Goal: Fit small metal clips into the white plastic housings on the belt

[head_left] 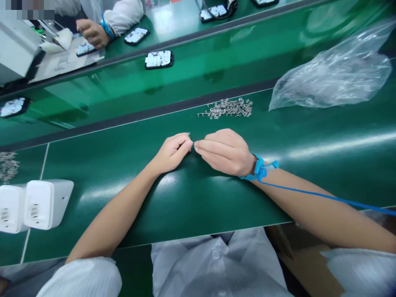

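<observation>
Across the green workbench (102, 165), beyond which ran a green recessed channel (117, 88), a crumpled clear plastic bag (334, 78) lay well to the right of your hands. Two white plastic housings (38, 210) sat side by side at the far left. Your right hand (227, 152), with a blue wrist strap (260, 168) on its wrist, had its fingers pressed together at the tips; anything between them was too small to name. Your left hand (173, 152) was curled just beside it, thumb and forefinger pinching, with a small metal clip (188, 134) poking up at the knuckles. Past both hands, a loose pile of small metal clips (229, 108) lay on the bench near the channel's dark edge.
</observation>
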{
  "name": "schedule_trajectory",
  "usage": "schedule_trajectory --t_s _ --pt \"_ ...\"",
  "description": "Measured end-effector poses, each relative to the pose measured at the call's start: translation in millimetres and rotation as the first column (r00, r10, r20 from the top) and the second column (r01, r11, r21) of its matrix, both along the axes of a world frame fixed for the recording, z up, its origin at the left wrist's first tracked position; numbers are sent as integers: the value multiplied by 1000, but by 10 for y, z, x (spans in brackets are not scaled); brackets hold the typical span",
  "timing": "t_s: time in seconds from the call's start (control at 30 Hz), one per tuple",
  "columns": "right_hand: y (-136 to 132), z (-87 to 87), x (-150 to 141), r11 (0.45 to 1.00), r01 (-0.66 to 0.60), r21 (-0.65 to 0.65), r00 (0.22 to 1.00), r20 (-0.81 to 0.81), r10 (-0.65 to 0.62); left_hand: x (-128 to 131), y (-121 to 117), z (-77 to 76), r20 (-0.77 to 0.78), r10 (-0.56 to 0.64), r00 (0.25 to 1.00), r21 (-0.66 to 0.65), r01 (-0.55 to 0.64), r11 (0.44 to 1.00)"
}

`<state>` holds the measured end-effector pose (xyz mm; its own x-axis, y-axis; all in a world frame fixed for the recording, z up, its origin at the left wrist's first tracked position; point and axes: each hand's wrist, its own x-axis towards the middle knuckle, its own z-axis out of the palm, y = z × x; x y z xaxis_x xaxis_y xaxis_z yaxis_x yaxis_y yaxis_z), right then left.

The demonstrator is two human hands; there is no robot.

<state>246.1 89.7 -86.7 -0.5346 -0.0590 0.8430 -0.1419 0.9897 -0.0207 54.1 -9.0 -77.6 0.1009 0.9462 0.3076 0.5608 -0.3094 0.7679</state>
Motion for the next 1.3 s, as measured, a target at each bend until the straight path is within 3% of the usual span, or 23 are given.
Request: schedule_trajectory --t_s 0.1,0.17,0.2,0.27,0.33,0.4,0.47,0.57,0.67,0.73,0.83,0.93,1.0,1.07,1.2,1.3 --pt "-75 19 -9 990 25 -140 1000 1 -25 0 3 -25 -25 62 998 81 -60 995" --pt "-118 16 -21 918 45 -394 999 21 -40 3 2 -41 -43 117 992 136 -111 984" --pt "-135 10 -30 834 42 -550 999 52 -16 6 1 -49 -54 144 988 163 -134 978" --pt "-156 -8 -53 586 7 -811 987 101 128 14 -4 -67 -91 173 981 230 -148 962" --pt "-159 -26 -79 319 -37 -947 949 66 308 23 -11 -85 -146 170 975 315 -117 942" --pt "-149 -36 -100 131 -63 -989 915 -5 403 33 -18 -99 -202 159 966 382 -72 921" --pt "-131 -34 -110 22 -88 -996 909 -71 412 45 -24 -102 -248 163 955 405 -50 913" --pt "-94 -4 -95 -60 -118 -991 914 -132 385 75 -41 -92 -270 132 954 366 -25 930" --pt "-36 66 -36 -121 -95 -988 891 -138 432 128 -71 -84 -186 49 981 296 8 955" --pt "14 142 30 -131 -28 -991 847 -94 524 168 -88 -84 -122 -2 993 270 35 962" --pt "72 307 148 -40 91 -995 791 48 610 216 -82 -73 -112 -38 993 261 67 963" --pt "56 481 230 102 171 -980 786 199 586 241 -49 -68 -140 -36 989 258 72 963" --pt "12 545 249 155 212 -965 791 262 553 239 -39 -98 -138 -34 990 247 67 967" --pt "-27 559 249 153 261 -953 791 302 532 227 -41 -141 -117 -22 993 223 47 974" --pt "14 470 242 84 363 -928 728 339 596 227 -41 -158 -168 -28 985 209 63 976" --pt "73 304 243 113 355 -928 696 343 631 269 -74 -130 -274 -71 959 155 117 981"
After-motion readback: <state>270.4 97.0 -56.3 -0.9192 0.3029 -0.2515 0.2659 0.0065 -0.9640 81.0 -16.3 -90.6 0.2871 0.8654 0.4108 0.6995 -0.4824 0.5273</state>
